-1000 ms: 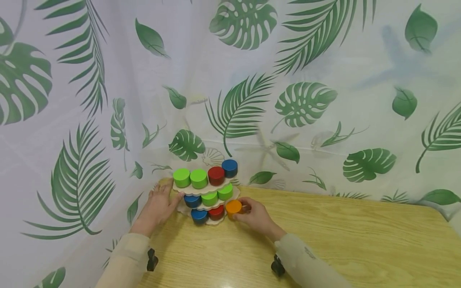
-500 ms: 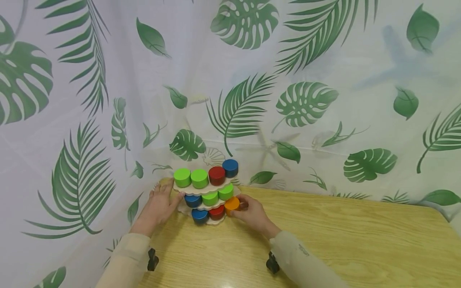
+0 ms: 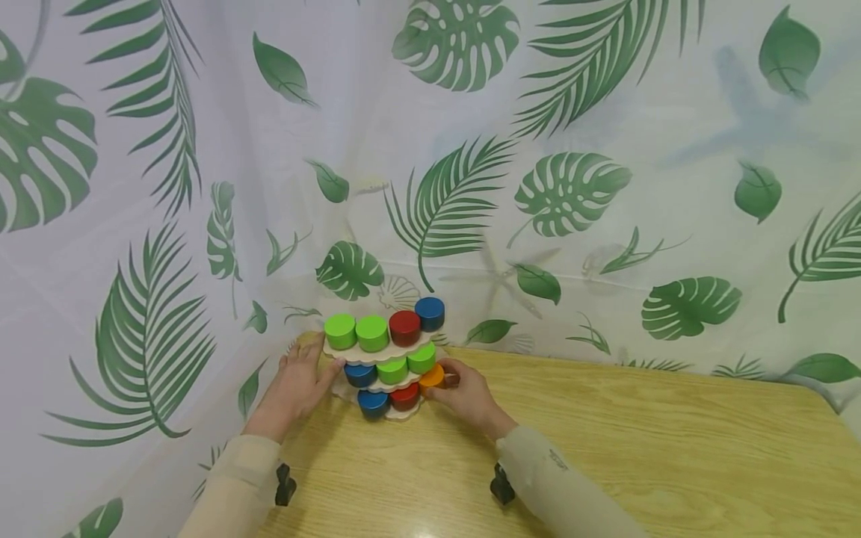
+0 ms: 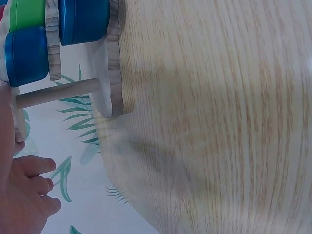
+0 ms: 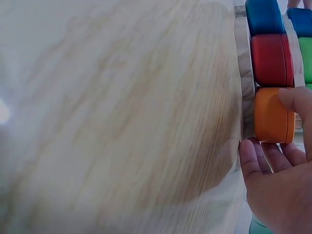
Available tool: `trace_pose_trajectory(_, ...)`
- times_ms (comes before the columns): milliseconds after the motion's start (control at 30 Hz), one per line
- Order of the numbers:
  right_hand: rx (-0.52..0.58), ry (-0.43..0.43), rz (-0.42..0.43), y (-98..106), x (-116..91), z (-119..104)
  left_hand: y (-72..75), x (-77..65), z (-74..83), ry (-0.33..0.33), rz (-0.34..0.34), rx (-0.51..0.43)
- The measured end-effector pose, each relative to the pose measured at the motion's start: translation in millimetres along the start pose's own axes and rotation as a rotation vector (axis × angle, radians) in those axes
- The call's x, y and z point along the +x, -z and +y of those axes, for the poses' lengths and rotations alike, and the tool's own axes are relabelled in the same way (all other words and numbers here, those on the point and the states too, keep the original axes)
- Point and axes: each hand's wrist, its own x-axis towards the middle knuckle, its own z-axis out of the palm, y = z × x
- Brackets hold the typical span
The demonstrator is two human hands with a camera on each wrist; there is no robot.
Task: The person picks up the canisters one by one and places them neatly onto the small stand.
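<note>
A tiered wooden stand with scalloped shelves bears round blocks in green, blue and red. In the head view my left hand grips the left end of its top shelf, thumb at the front edge. The left wrist view shows curled fingertips beside a wooden post. My right hand pinches an orange round block at the right end of the bottom shelf. Beside that block is a red block, then a blue block. The middle shelf partly covers the bottom row.
The stand is at the back left of a wood-grain table. White cloth with green leaf prints hangs behind and to the left. On the top shelf, a blue block is at the right rear end.
My right hand has moved left and slightly up with the orange block, bringing it beside the red block under the middle shelf's edge. My left hand and the stand stay put.
</note>
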Motion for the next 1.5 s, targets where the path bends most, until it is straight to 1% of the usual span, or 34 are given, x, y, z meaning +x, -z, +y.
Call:
trace_pose_trajectory(400,0.002,-0.013,0.0,-2.5,3.6,1.0,-0.4,0.2,-1.1,0.005,-0.006,0.003)
trace_pose_trajectory(900,0.029,0.015,-0.002,-1.9,2.8,-0.3,-0.2,-0.7,-0.4,0.011,-0.007,-0.005)
trace_pose_trajectory(1033,0.025,0.007,-0.005,-1.8,2.2,-1.3,0.6,-1.0,0.0,0.011,-0.006,-0.006)
trace_pose_trajectory(1300,0.026,0.017,-0.008,-1.6,1.8,-1.5,0.4,-1.8,0.1,0.014,-0.013,0.003)
trace_pose_trajectory(1500,0.02,0.027,-0.026,-0.4,2.6,0.0,0.2,-1.2,-0.4,0.02,-0.013,0.005)
